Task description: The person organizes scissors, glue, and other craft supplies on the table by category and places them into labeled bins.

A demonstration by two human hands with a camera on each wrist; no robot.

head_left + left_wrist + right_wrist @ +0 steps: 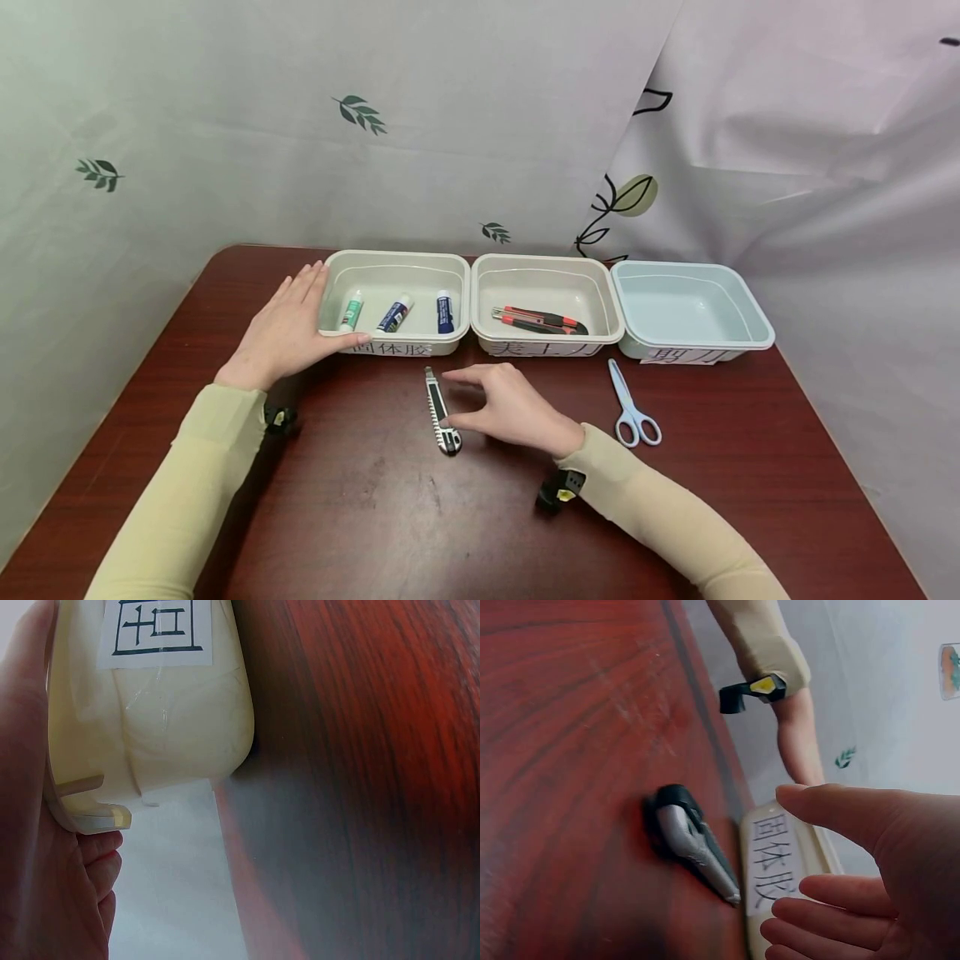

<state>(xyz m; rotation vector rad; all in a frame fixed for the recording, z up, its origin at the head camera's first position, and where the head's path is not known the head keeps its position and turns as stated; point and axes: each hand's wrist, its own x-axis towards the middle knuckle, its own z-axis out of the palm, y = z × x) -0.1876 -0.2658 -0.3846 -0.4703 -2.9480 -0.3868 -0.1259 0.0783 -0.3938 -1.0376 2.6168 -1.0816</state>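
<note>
My left hand [291,325] rests against the left corner of a cream bin [397,257], fingers straight along its side and thumb on the front rim. Inside that bin lie a green glue stick [351,311] and two blue glue sticks [445,312]. My right hand [513,408] hovers beside a silver and black utility knife [441,412] on the table, thumb and fingers spread apart. The thumb overlaps the knife's handle in the head view. In the right wrist view, the knife [694,847] lies apart from the fingers [817,922].
A middle cream bin [547,262] holds red and black utility knives [540,320]. At the right stands a light blue bin [690,271], with light blue scissors [632,408] before it on the brown table [360,517]. Paper labels face front. A patterned curtain [450,125] hangs behind.
</note>
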